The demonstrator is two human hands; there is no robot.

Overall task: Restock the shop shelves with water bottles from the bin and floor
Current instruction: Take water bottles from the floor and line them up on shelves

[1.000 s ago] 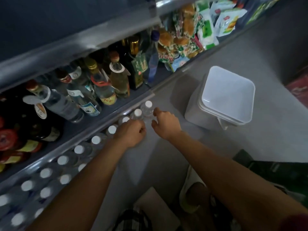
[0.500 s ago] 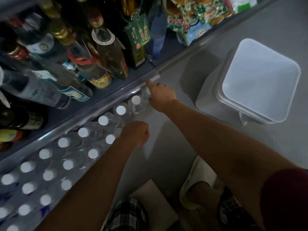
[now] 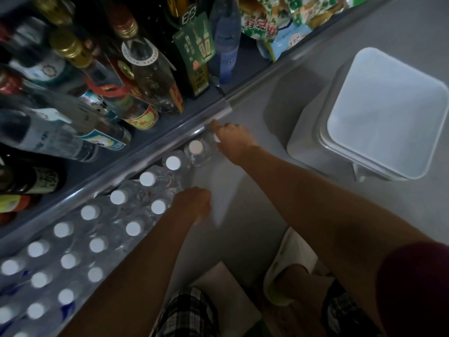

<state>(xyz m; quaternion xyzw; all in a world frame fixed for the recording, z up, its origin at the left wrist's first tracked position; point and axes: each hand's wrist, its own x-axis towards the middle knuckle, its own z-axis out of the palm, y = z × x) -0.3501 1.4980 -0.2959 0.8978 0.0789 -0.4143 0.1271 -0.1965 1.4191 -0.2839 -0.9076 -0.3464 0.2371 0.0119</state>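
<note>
Closest to me the left hand (image 3: 192,205) sits curled at the front edge of the water bottles (image 3: 97,244); whether it grips one I cannot tell; the bottles run in rows leftward from it along the bottom shelf, clear thin plastic with white caps. Beyond, the right hand (image 3: 234,142) curls round the end bottle (image 3: 198,152), index finger stretched toward the shelf rail (image 3: 218,113). Full, they look fairly heavy, smooth, soft-walled; I'd take them by the neck under the cap. Right of that hand stands a lidded white bin (image 3: 386,113); farther back, glass liquor bottles (image 3: 145,74).
</note>
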